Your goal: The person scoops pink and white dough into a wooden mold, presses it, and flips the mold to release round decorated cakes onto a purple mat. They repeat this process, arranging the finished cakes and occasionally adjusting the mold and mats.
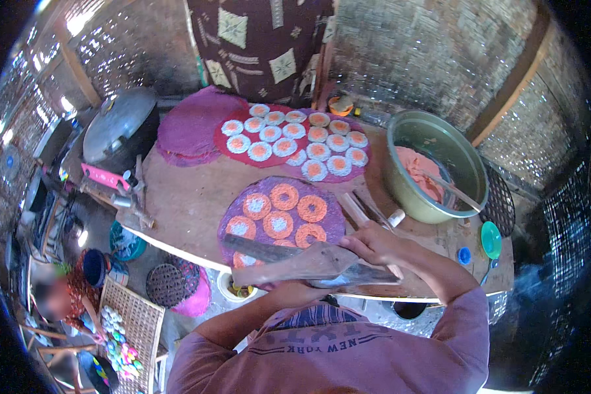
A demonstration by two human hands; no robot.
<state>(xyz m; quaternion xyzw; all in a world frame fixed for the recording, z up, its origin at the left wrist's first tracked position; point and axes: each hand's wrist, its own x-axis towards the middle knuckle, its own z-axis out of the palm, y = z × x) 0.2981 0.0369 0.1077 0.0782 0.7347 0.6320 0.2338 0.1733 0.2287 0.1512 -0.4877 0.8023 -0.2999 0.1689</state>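
Note:
My right hand [364,241] grips a long wooden tool [289,266] with overlapping flat pieces, which crosses the lower part of a purple round sheet [236,223]. My left hand [292,293] is under the tool, its fingers hidden. On that sheet lie several orange rounds [279,223], some with white centres and some ring-shaped. Loose wooden sticks [356,207] lie right of the sheet. Behind, red and purple sheets [220,146] hold several white rounds [259,151] with orange centres, beside a purple pile of sheets [184,125].
A green basin [400,210] with pink dough and a stirrer stands at the right, near small green [491,238] and blue [463,255] dishes. A lidded pot [115,128] is at the left end of the table [177,203]. Below left, another person [79,302] is beside a woven tray [148,315].

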